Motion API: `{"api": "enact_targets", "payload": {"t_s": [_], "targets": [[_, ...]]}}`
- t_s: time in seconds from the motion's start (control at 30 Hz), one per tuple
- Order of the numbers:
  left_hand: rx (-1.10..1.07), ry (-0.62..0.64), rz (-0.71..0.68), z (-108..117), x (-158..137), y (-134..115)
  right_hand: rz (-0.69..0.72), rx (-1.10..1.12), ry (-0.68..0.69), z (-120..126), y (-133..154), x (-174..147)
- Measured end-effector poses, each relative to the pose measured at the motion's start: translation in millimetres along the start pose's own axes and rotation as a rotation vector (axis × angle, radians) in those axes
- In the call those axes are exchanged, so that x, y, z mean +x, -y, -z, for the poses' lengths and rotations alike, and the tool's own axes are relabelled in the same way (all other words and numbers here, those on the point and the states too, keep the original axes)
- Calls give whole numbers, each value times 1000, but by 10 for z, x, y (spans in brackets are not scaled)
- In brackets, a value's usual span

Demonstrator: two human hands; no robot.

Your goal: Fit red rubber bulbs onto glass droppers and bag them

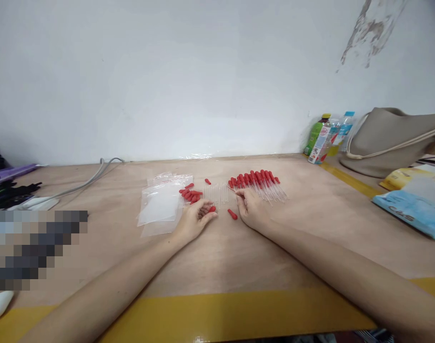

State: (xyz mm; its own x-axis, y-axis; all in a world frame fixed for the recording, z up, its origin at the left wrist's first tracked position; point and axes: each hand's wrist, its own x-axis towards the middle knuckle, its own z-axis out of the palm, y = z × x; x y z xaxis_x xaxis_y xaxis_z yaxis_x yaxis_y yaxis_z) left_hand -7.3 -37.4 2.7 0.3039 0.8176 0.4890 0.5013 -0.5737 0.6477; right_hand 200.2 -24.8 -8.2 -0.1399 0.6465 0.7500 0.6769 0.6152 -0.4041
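Wooden tabletop: bearing everything; loose round pieces could be rolling astray on it if nudged.

Left forearm, right forearm: reaching inward from the lower corners, converging mid-table.

Clear plastic bags: lying overlapped beside the left hand; could be shifting if the wrist is brushing them.

Red-bulbed droppers: lying in a row just beyond the right hand; a careless swing could be scattering them.

Left hand: turning its palm inward, fingers curling, thumb opposing; grasping the pinched bulb.

Right hand: resting low, knuckles bending; apparently pinching a thin tube, contact being too small to confirm.

Loose clear tubes: lying between and beyond the hands; probably brittle, possibly cracking under a forced push.

Loose red bulbs: heaping beyond the left hand; the lone bulb is lying near the right thumb, possibly rolling off if bumped.
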Motion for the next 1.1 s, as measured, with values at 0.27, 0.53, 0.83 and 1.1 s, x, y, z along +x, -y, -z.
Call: {"api": "enact_targets", "payload": {"t_s": [0.27,0.53,0.83,1.1], "targets": [[103,7,-110,46,-2,-27,-2,-35,82,217,80,-110],[26,26,-34,27,-8,4,138,-77,177,219,232,-130],[-112,-35,-36,48,16,-1,152,-92,183,222,235,-133],[-420,-2,97,-17,7,-13,109,-106,167,235,244,-133]]}}
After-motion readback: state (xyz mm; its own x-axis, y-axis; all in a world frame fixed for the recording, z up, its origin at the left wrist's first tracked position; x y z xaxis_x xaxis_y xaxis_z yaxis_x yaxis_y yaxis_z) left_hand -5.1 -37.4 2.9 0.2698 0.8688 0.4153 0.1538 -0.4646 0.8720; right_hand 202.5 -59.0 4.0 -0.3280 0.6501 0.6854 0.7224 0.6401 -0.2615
